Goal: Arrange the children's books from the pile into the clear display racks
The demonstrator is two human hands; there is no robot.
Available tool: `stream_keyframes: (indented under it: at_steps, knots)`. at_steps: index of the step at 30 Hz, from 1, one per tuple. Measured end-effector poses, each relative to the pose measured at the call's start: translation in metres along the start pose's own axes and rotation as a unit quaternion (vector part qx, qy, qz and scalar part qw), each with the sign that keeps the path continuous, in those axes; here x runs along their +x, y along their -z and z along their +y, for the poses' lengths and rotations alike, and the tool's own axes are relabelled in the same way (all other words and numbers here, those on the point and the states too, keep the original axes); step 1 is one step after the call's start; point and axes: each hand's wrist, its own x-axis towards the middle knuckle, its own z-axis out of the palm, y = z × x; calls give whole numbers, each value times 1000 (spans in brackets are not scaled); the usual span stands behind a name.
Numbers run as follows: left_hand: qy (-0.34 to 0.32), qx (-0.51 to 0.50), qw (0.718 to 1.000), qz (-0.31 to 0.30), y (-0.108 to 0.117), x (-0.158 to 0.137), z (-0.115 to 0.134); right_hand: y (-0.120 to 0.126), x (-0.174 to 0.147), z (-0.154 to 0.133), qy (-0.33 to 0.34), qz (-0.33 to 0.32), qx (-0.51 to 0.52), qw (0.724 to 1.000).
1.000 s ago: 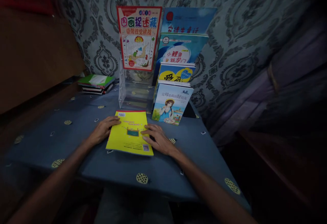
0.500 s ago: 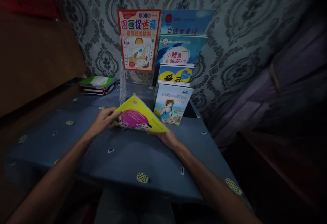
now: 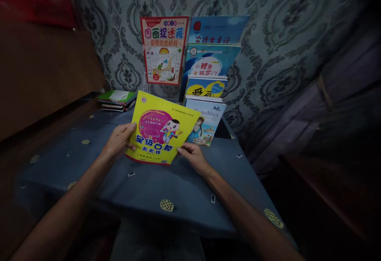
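A yellow workbook (image 3: 187, 120) with a magenta circle and a cartoon child on its cover is held upright, its cover facing me. My left hand (image 3: 120, 140) grips its left edge, thumb on the front. At the lower right edge, my right hand (image 3: 193, 156) pinches it between thumb and fingers. Behind it stands a tiered display rack whose right column holds a light-blue book (image 3: 210, 124), a yellow-and-blue book (image 3: 205, 86), a teal book (image 3: 216, 56) and a blue book (image 3: 220, 27). In the left column a red-bordered book (image 3: 165, 50) stands at the top; the workbook hides the lower part.
A blue patterned tablecloth (image 3: 143, 191) covers the table. Several books lie in a stack (image 3: 116, 100) at the back left, by a brown wooden panel (image 3: 47, 70). Patterned wallpaper (image 3: 270, 47) is behind the rack, and a purplish curtain (image 3: 297, 114) hangs at the right.
The yellow workbook has been tilted up from a slanted, nearly flat pose, so its whole cover now faces me. Both hands have stayed on it, and it now overlaps the light-blue book.
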Motion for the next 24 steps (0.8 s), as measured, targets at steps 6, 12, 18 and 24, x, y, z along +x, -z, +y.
stream_keyframes:
  at_steps: [6, 12, 18, 24]
  knots:
    - [88, -131, 987, -13, -5, -3, -9, 0, -1, -2, -23, 13, 39, 999]
    - [134, -175, 975, -5, -3, -4, -25, 0, -1, 0, -48, 7, 37, 998]
    - [160, -170, 972, -40, 15, 3, -44, 0, -1, 8, -94, -8, 55, 994]
    - [212, -83, 970, -91, 33, 7, -62, -5, -2, 10, -177, -48, 70, 981]
